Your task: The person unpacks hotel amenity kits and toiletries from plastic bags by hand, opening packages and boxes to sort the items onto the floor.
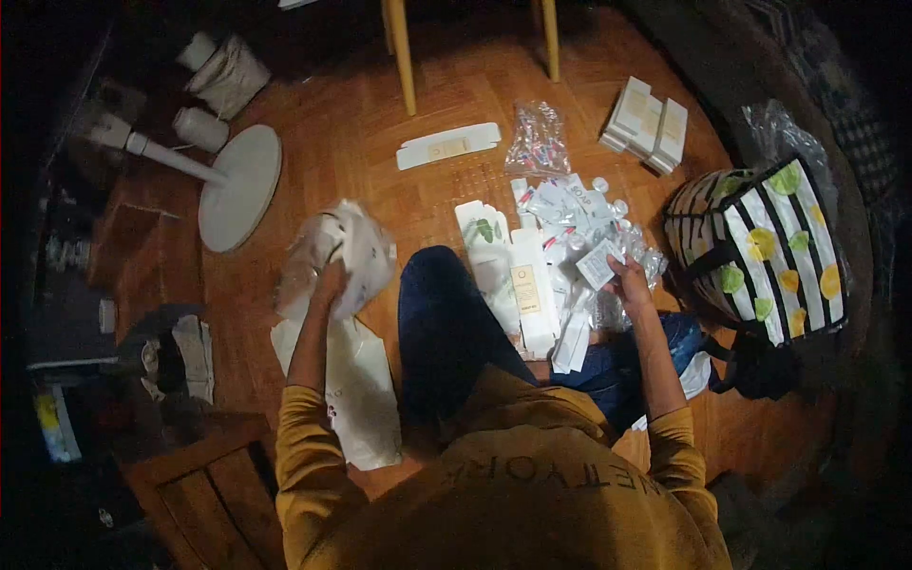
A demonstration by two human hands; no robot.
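My left hand [332, 278] reaches into or against a crumpled, whitish plastic bag [366, 249] left of my raised knee; the plastic hides its fingers. On the other side, my right hand [630, 282] pinches a small white printed packet [600, 264] over a pile of similar soap packets [575, 204] and clear wrappers. Beside this pile lie an unfolded white carton with a green leaf print [484, 233] and a white carton with a tan label [525, 290]. A flattened pale bag [361, 404] lies under my left forearm.
Another white carton [448, 147] lies farther forward, near a clear bag of small colourful items [538, 141]. Several stacked boxes [646, 123] sit at the back right. A striped, fruit-print bag [784, 252] stands at right. A round white stand base [242, 190] and chair legs [401, 57] are ahead.
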